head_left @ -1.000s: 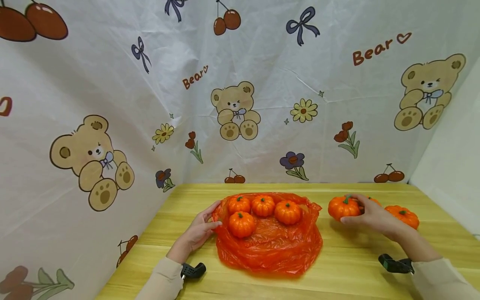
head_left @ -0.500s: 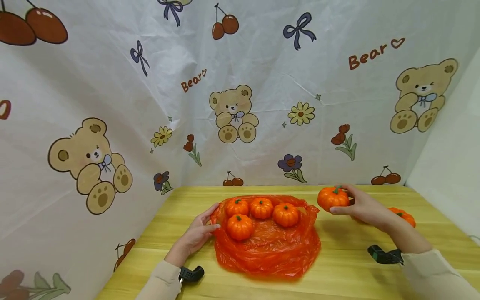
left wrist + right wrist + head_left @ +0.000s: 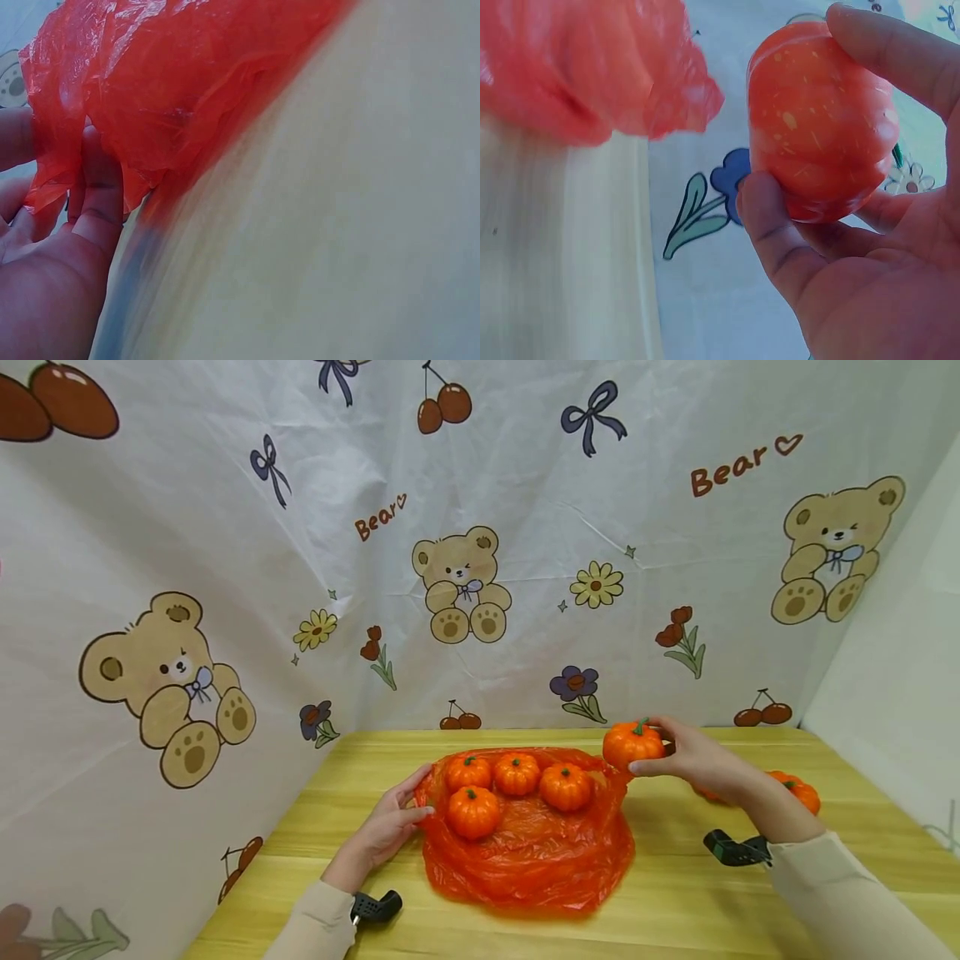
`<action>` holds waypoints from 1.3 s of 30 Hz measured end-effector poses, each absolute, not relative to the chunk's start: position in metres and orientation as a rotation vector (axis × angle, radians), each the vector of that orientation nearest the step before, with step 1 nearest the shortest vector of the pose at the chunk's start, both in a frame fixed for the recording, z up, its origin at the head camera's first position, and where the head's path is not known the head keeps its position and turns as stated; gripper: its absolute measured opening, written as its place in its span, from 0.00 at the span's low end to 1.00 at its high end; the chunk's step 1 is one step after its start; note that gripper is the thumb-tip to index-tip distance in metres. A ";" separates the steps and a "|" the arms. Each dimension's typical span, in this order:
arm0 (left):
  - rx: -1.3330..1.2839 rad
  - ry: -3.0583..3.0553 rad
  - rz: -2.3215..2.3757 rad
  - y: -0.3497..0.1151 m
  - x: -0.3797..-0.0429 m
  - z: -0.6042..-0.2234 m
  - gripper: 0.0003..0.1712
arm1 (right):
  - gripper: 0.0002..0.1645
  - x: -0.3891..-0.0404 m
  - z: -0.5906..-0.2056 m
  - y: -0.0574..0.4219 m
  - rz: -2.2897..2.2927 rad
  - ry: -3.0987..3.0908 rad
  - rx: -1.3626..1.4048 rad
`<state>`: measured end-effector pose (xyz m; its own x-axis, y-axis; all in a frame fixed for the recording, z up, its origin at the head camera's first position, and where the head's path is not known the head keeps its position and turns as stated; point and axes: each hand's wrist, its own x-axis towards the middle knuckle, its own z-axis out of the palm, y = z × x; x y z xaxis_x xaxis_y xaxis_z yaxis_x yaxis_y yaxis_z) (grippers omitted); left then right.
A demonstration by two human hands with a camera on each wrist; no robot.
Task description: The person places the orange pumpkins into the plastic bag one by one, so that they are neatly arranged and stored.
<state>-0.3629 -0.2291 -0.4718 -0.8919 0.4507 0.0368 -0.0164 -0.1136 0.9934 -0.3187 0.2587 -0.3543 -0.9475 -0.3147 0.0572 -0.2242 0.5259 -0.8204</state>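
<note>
A red plastic bag (image 3: 532, 868) lies spread on the table, its mouth facing up. Several small orange pumpkins (image 3: 474, 812) with green stems sit inside it, toward the back and left. My left hand (image 3: 388, 827) pinches the bag's left edge; in the left wrist view the thin film (image 3: 180, 82) passes between the thumb and fingers. Raised beside the bag's right rim, another pumpkin (image 3: 632, 745) is held by my right hand (image 3: 693, 752). The right wrist view shows fingers and thumb around that pumpkin (image 3: 817, 120), its speckled underside toward the camera.
More pumpkins (image 3: 801, 793) rest on the wooden table (image 3: 675, 893) at the right, partly hidden behind my right forearm. A white cloth (image 3: 525, 468) printed with bears and flowers hangs along the back and left. A white wall (image 3: 892, 710) stands at the right.
My right hand has lifted the pumpkin from the right side of the table and carried it left to the bag's right rim. The left hand keeps its place at the bag's edge.
</note>
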 end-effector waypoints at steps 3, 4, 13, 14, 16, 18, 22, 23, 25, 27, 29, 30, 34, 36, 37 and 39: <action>0.475 1.849 2.071 -0.229 -0.363 -0.471 0.50 | 0.49 -0.321 -0.351 0.251 -1.428 2.610 -0.467; 0.470 1.852 2.071 -0.229 -0.363 -0.471 0.50 | 0.49 -0.321 -0.350 0.248 -1.431 2.595 -0.465; 0.472 1.861 2.069 -0.228 -0.363 -0.471 0.49 | 0.46 -0.331 -0.345 0.223 -1.384 2.513 -0.503; 0.476 1.864 2.067 -0.228 -0.362 -0.471 0.49 | 0.46 -0.333 -0.345 0.220 -1.380 2.502 -0.517; 0.480 1.866 2.068 -0.228 -0.363 -0.471 0.50 | 0.46 -0.335 -0.346 0.214 -1.382 2.467 -0.540; 0.486 1.866 2.067 -0.228 -0.364 -0.471 0.50 | 0.46 -0.337 -0.346 0.208 -1.384 2.442 -0.550; 0.484 1.845 2.072 -0.227 -0.365 -0.472 0.50 | 0.47 -0.342 -0.349 0.195 -1.391 2.403 -0.535; 0.486 1.842 2.072 -0.227 -0.365 -0.472 0.51 | 0.47 -0.343 -0.351 0.191 -1.390 2.398 -0.536; 0.485 1.832 2.077 -0.227 -0.364 -0.472 0.51 | 0.47 -0.346 -0.353 0.184 -1.389 2.393 -0.538; 0.486 1.830 2.078 -0.227 -0.363 -0.472 0.50 | 0.47 -0.349 -0.356 0.178 -1.393 2.384 -0.538; 0.485 1.831 2.078 -0.227 -0.363 -0.472 0.50 | 0.46 -0.351 -0.359 0.171 -1.389 2.376 -0.546; 0.484 1.831 2.078 -0.227 -0.362 -0.472 0.50 | 0.46 -0.351 -0.359 0.168 -1.390 2.372 -0.547; 0.484 1.833 2.079 -0.227 -0.362 -0.471 0.50 | 0.44 -0.352 -0.360 0.155 -1.373 2.364 -0.553; 0.483 1.834 2.079 -0.227 -0.362 -0.471 0.50 | 0.44 -0.352 -0.360 0.148 -1.369 2.363 -0.542; 0.482 1.835 2.079 -0.227 -0.362 -0.471 0.50 | 0.44 -0.352 -0.360 0.145 -1.362 2.365 -0.537; 0.478 1.839 2.078 -0.227 -0.363 -0.472 0.49 | 0.44 -0.352 -0.360 0.140 -1.354 2.369 -0.526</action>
